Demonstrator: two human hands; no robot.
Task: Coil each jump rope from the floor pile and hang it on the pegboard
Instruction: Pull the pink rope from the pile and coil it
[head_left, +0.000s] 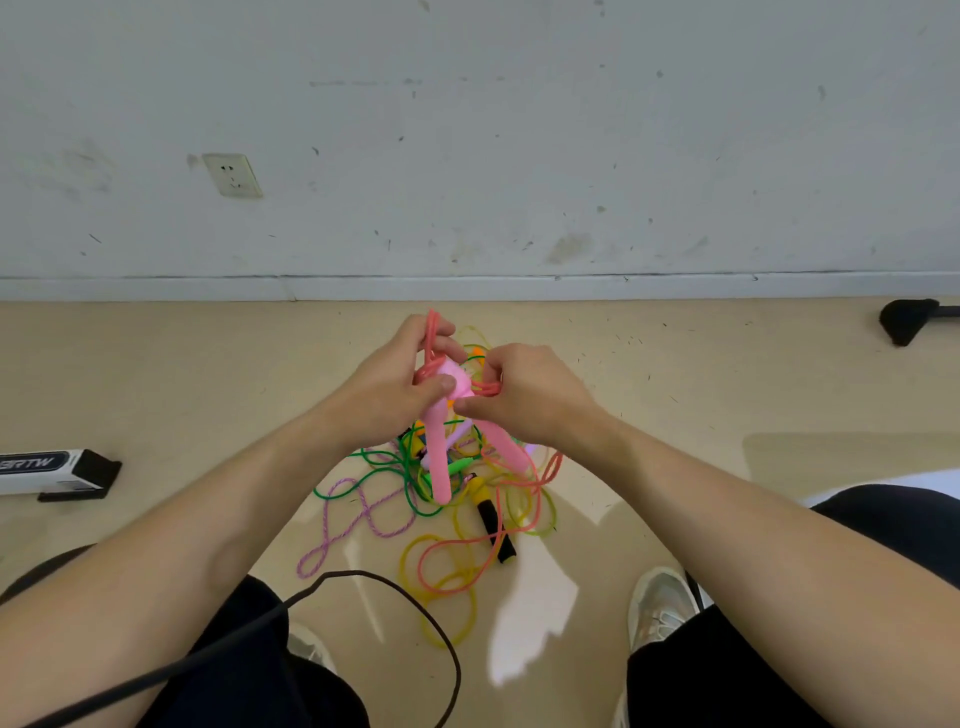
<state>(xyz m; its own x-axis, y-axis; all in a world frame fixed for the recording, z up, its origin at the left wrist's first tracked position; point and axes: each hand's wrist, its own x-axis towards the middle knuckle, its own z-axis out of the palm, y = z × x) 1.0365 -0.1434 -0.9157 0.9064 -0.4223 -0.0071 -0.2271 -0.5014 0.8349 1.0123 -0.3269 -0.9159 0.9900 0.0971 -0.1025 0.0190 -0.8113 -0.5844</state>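
Both hands have curled fingers: the left hand (395, 384) grips the looped cord and upper handles of a pink foam-handled jump rope (439, 457), while the right hand (524, 395) pinches its cord just beside. Its two handles hang down. Beneath lies a tangled pile of green, yellow and purple ropes (488, 512) on the beige floor (182, 374).

Bare floor (208, 374) lies open along the wall's foot on both sides of the tangled rope pile (457, 514), which fills the middle. Over the pile, the left hand (387, 382) and right hand (530, 395) grip the pink jump rope (439, 457) and bar the way down. A black cable (454, 660) loops across the near floor. A white box (52, 470) lies at the left edge and a black object (906, 319) at the far right.
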